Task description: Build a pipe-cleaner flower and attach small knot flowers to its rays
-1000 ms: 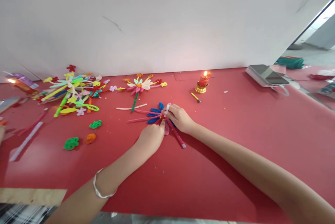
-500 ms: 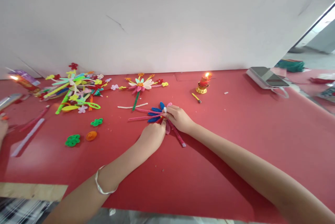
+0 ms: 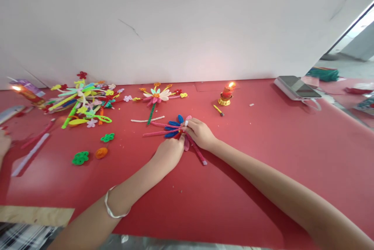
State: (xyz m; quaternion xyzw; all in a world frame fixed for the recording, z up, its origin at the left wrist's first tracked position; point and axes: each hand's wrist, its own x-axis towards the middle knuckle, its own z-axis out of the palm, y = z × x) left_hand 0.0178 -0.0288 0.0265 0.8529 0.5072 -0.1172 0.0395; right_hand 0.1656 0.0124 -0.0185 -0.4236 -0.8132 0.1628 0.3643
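Both hands meet on a pipe-cleaner flower (image 3: pixel 173 129) with blue and pink petals, low over the red table. My left hand (image 3: pixel 172 149), a bangle on its wrist, is closed with its fingertips pinching the flower near the middle. From the other side my right hand (image 3: pixel 199 132) grips it, fingers bent around the centre. Two pink stems stick out to the left, and a wrapped pink stem (image 3: pixel 198 152) points down right. The exact grip is hidden by the fingers. Behind lies a finished-looking flower (image 3: pixel 156 96) with a green stem, beside a white pipe cleaner (image 3: pixel 140 120).
A lit red candle (image 3: pixel 227 93) in a gold holder stands behind my right hand, near a short yellow stick (image 3: pixel 218 110). A pile of pipe-cleaner flowers (image 3: pixel 83 98) and another lit candle (image 3: pixel 27 93) are left. A phone-like device (image 3: pixel 298 87) lies right. Another person's hand (image 3: pixel 4 142) shows far left.
Very little differs. Both hands keep hold of the flower in nearly the same place, and the whole view has shifted slightly.
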